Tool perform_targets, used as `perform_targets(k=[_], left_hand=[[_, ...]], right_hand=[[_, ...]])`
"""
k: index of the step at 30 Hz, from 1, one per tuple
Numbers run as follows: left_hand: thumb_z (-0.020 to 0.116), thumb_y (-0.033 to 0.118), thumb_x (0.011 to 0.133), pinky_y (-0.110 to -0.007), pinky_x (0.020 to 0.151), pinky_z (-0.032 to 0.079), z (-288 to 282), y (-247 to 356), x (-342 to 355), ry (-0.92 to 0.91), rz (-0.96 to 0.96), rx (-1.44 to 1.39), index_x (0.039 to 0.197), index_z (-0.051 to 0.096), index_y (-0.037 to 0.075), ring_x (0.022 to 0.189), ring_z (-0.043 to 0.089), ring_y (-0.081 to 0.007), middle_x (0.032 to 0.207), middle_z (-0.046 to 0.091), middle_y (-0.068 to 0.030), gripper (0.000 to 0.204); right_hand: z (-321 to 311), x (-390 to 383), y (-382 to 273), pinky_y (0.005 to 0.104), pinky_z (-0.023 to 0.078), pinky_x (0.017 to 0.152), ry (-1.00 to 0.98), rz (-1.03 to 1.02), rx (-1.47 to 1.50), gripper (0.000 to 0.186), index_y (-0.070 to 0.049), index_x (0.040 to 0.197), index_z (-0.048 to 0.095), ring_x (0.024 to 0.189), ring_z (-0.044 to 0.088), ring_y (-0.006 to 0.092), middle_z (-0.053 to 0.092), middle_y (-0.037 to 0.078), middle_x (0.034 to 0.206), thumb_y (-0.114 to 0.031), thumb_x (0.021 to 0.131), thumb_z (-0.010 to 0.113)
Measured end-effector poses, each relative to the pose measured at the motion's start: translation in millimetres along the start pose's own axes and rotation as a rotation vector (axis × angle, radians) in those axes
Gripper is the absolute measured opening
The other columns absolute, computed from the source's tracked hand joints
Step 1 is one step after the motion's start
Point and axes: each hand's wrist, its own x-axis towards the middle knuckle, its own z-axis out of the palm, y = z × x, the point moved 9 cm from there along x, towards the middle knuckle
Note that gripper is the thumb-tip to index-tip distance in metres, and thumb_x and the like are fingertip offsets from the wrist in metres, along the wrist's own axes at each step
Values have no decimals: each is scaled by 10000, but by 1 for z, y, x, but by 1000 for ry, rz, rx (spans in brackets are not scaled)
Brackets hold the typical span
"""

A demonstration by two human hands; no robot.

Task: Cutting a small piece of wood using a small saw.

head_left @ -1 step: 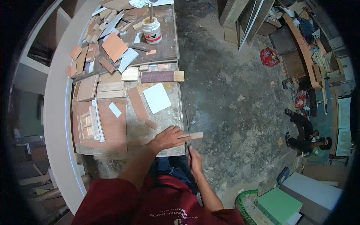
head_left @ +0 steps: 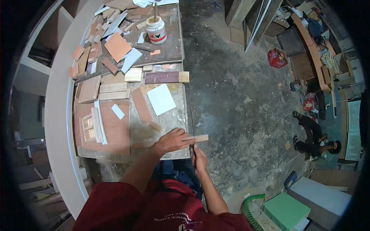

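Observation:
At the front right corner of the worktable [head_left: 175, 154], my left hand [head_left: 172, 141] holds down a pale wooden strip [head_left: 201, 138]. The strip's end juts past the table edge over the floor. Just below it, my right hand [head_left: 200, 159] is closed around the dark handle of a thin-bladed saw [head_left: 192, 150], seen almost edge-on. The blade meets the strip close to my left fingertips; much of it is hard to make out. Beyond my left hand lie a small wood block [head_left: 155, 126], a brown wooden board [head_left: 142, 105] and a white square panel [head_left: 161, 99].
A small wooden frame [head_left: 88, 129] lies at the table's left. Farther back are many wood offcuts [head_left: 118, 47] and a white tub [head_left: 156, 34] with a stick in it. A person [head_left: 314, 134] sits far right. A green box [head_left: 287, 208] stands lower right.
My right hand has shifted slightly upward toward the wooden strip, with the saw in it. My left hand and the strip stay nearly in place.

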Motion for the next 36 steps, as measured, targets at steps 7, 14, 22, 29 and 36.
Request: perform_targets(k=[7,14,22,29,36], left_hand=[[601,228,780,-308,752,433,5,-4,-9,-44,-53,53,1221,568,191,823,505,-179,845,518,6,443],[633,214,771,-312,723,432,-1,1,-2,7,-24,17,1231,569,161,785,494,-188,790,469,-5,467],[640,214,761,-301,748,434,-2,2,2,11,-29,46,1164,593,144,818,502,-177,828,507,0,411],[671,212,763,-311,740,440,-5,-1,-4,14,-57,24,1196,581,114,783,498,-194,783,485,-30,453],[640,265,784,-314,773,439,1,-8,-4,26,-104,-5,1117,590,58,827,507,-189,840,532,-24,395]], right_hand=[[-19,-31,33,226,202,364,27,35,-72,360,-93,814,608,370,306,47,359,-67,474,-428,922,534],[8,-3,0,225,215,372,-29,-94,56,382,-98,792,577,385,320,53,364,-61,488,-453,919,521],[4,4,-14,224,210,392,-24,-137,-26,345,-92,786,616,421,312,37,376,-67,516,-385,942,522],[-21,-34,36,216,215,399,91,7,-130,356,-90,756,606,420,309,38,369,-68,506,-379,943,518],[10,-1,-7,220,219,435,-6,-110,-2,346,-111,741,596,469,311,33,392,-81,557,-389,937,529]])
